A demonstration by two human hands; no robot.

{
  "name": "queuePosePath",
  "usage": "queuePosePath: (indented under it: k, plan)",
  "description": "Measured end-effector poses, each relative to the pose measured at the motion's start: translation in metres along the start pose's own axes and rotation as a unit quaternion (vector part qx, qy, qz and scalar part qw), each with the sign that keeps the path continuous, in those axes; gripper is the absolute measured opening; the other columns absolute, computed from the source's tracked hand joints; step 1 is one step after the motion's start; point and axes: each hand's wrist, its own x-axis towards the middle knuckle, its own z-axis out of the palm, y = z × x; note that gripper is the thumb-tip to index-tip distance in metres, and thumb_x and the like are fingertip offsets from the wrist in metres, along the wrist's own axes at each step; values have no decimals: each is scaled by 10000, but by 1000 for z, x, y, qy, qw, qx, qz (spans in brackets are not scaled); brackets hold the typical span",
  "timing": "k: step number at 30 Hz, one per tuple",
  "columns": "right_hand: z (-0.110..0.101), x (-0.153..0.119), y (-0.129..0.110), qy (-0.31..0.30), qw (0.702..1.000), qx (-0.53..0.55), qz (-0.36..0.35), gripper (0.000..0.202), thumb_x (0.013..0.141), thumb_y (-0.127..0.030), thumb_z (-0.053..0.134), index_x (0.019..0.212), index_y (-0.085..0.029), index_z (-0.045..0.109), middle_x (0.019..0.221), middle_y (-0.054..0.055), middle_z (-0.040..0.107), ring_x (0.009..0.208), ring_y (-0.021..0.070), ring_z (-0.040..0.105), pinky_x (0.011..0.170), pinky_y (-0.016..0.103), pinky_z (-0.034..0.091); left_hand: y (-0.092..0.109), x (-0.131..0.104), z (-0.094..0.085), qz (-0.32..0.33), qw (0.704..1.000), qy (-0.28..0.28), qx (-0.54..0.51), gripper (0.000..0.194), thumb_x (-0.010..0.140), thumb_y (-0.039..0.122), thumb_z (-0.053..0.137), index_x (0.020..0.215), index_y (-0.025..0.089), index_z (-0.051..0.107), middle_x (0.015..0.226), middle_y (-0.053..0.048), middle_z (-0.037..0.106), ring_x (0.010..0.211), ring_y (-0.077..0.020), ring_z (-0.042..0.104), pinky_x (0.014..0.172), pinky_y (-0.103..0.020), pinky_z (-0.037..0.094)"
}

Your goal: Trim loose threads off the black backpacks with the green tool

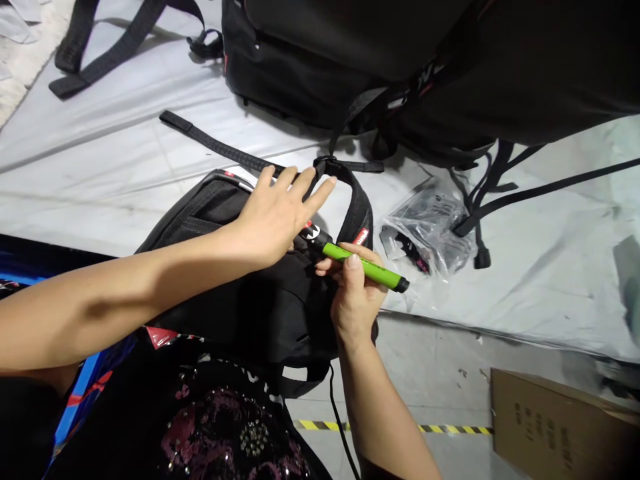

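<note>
Centrally, bag: it lies across the near edge of the tabletop [525, 283], its near part overhanging toward the wearer's body; the body close by probably helps support that part.
Left hand [275, 217]: over the bag [255, 303], near its far edge; fingers spread apart, palm side hidden. The flat pose seems meant to hold the bag steady; whether it also presses on something underneath, I cannot tell.
Right hand [357, 290]: at the bag's right side, its grip closed around the marker, thumb on top and fingers beneath.
Marker [367, 268]: above the bag's right part, slanted, one end toward the left hand, the other jutting out past the right. Being held around its middle likely gives the thumb control; its inner end is too unclear to call capped or bare.
Strap [360, 207]: looped at the bag's far right corner, beyond the marker, perhaps left there to keep clear of the hands.
Packet [437, 223]: clear plastic, to the right of the bag.
Other bag [295, 73]: beyond the bag, on the far side.
Carton [545, 420]: right of the bag and nearer, past the tabletop's edge.
</note>
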Motion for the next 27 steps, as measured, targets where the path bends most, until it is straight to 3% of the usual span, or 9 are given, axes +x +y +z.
queuePosePath:
  k: [2,8,19,23,27]
  plan:
    - [1,0,2,-5,1000,0,-6,198,950,-378,639,1052,-210,646,739,-20,725,626,151,684,644,316,575,0,5,6,-17,1000,-10,-1,1012,726,191,823,1564,138,259,1570,-222,355,1390,-421,403,1125,-576,330]
    - [4,3,6,-2,1000,28,-8,186,951,-357,641,1062,-208,645,734,-25,722,633,149,690,643,308,579,3,7,11,-62,997,-34,31,969,757,249,804,1557,145,267,1530,-211,426,1294,-402,488,1060,-549,371]
    - [2,1,10,11,999,36,6,211,949,-383,631,1059,-202,632,722,-23,722,615,151,682,658,323,574,6,9,11,-67,995,-50,55,844,821,299,740,1529,137,311,1427,-189,542,1182,-340,570,985,-455,387]
    - [2,2,11,9,999,42,8,214,948,-387,638,1057,-203,637,727,-22,726,619,152,688,649,313,577,7,10,10,-64,993,-70,63,893,802,222,751,1548,112,273,1441,-193,526,1183,-355,568,969,-464,403]
    - [2,3,12,4,999,54,0,195,950,-364,645,1057,-202,647,732,-22,731,616,145,688,636,294,574,7,10,12,-63,993,-71,72,913,818,295,768,1556,108,264,1447,-196,516,1186,-361,563,976,-478,402]
